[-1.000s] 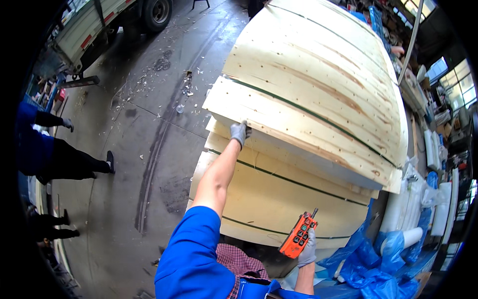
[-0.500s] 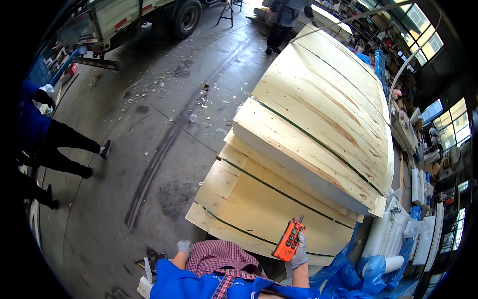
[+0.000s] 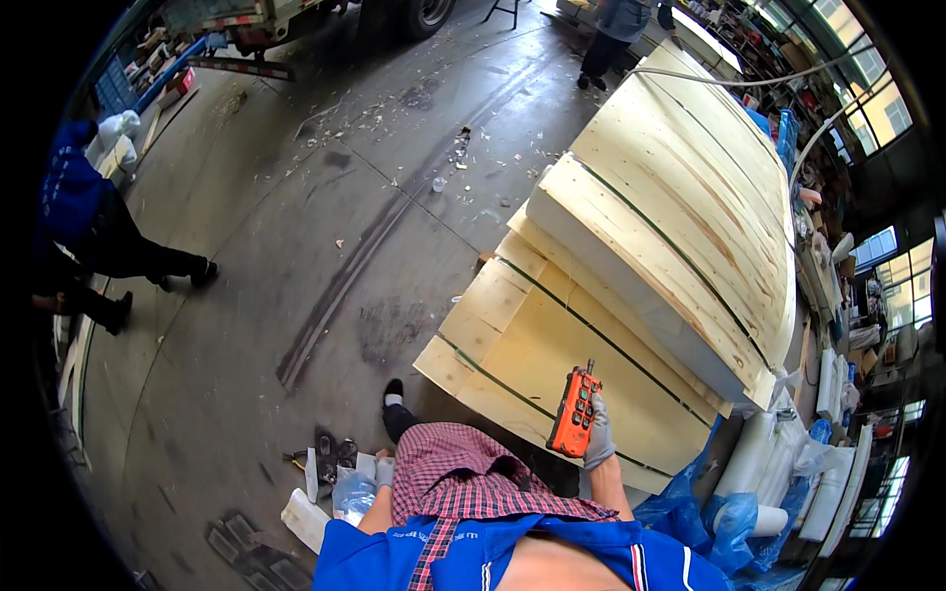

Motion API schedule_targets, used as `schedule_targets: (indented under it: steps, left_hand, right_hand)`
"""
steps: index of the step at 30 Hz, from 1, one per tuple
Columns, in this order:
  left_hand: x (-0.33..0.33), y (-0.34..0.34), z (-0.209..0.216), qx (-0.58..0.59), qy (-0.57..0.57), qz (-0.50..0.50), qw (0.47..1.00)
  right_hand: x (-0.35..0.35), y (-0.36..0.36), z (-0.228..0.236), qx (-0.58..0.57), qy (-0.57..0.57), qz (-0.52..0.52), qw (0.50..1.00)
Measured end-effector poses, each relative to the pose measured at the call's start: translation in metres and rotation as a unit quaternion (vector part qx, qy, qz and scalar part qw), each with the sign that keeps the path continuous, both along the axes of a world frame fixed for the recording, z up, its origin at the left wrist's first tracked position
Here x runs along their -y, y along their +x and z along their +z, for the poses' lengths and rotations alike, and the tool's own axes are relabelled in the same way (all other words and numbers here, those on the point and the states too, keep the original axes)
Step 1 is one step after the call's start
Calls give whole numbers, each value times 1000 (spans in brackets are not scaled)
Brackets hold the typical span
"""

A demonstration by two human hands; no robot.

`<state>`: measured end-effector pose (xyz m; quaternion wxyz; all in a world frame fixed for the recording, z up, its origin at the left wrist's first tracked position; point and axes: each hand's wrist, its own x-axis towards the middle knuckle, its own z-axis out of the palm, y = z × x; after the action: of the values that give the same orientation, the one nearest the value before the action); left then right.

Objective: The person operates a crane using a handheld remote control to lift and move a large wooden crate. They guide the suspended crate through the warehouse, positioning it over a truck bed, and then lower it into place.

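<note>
An orange handheld remote control (image 3: 574, 412) with dark buttons and a short antenna is upright in my right hand (image 3: 600, 433). That hand wears a grey glove, its fingers wrapped round the remote's right side. Behind the remote lies a strapped stack of pale wooden sheets (image 3: 552, 340). At my left side hangs my left hand (image 3: 383, 470), gloved too, next to the red checked cloth (image 3: 448, 463) round my waist. Its fingers are small and partly hidden, so their pose is unclear. A clear plastic bag (image 3: 355, 494) shows close beside it.
A taller strapped wooden stack (image 3: 680, 227) rises ahead on the right. White rolls (image 3: 759, 463) and blue plastic film (image 3: 680, 507) lie at the right. A truck (image 3: 296, 30) stands far left. One person (image 3: 84, 212) is at the left, another (image 3: 613, 39) beyond the stack.
The view has shifted, so the stacks sit further right and my foot shows. My right hand still holds the remote. My left hand sits lower against my side. People at left have changed stance.
</note>
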<state>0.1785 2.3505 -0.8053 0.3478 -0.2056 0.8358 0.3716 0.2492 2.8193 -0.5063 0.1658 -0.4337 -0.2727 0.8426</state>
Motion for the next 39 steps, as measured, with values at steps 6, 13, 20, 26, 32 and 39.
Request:
schedule_targets:
  steps: [6, 13, 20, 26, 32, 39]
  left_hand:
    - [72, -36, -22, -72, 18, 40, 996]
    - [129, -153, -28, -140, 151, 57, 977]
    - [163, -256, 28, 29, 247, 332, 910]
    - [177, -265, 33, 83, 256, 324, 907]
    - [188, -211, -47, -34, 215, 91, 972]
    - [153, -253, 4, -28, 252, 86, 964]
  right_hand:
    - [51, -48, -14, 19, -53, 4, 998]
    - [145, -176, -25, -7, -57, 26, 998]
    - [208, -271, -11, 10, -87, 74, 993]
    - [211, -278, -21, 19, -78, 57, 995]
    - [193, -272, -13, -17, -103, 64, 992]
    - [184, -267, -26, -41, -112, 56, 991]
